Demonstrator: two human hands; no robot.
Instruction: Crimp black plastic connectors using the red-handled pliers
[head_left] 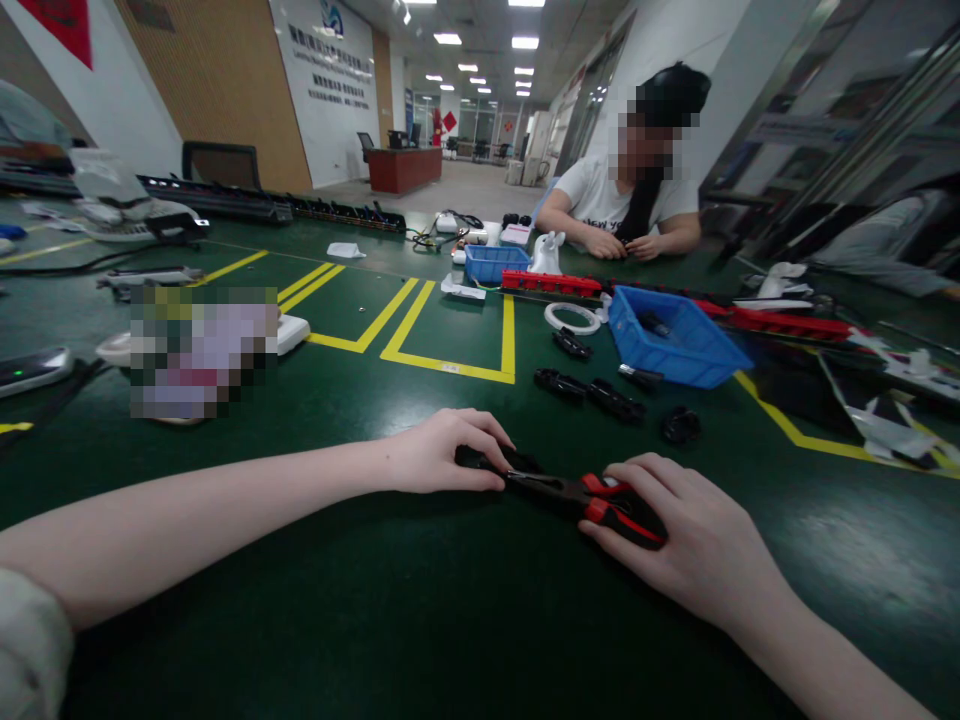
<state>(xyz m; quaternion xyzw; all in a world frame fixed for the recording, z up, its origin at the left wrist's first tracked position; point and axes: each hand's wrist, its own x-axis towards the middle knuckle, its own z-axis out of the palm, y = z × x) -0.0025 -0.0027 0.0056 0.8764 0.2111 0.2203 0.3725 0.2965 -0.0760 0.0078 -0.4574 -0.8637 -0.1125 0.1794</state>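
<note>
Just right of the frame's centre, a pair of pliers (566,490) lies nearly level above the dark green table (360,620), its nose pointing left and its red and black handles to the right. The right hand (690,530), coming from the lower right corner, has its fingers and thumb wrapped around those handles. At the middle of the frame the left hand (454,452) pinches a small black part (474,457) between thumb and fingers, its forearm stretching from the lower left edge. The nose of the pliers meets the black part at the left fingertips; whether it grips the part cannot be told.

Right of centre, above the right hand, several loose black pieces (616,400) lie on the table, near a blue bin (694,372) with dark things inside. A white ring (550,316) lies just left of the bin, and a smaller blue tray (496,273) sits farther up, near a red strip (559,283). Yellow tape (450,368) marks outlines across the middle of the table. At left, a pixelated item (202,365) stands beside a white box (292,333). In the upper right, a person (622,205) in a white shirt sits across the table, both hands close together on a small dark object (623,243). A reddish desk (405,170) stands in the background, top centre.
</note>
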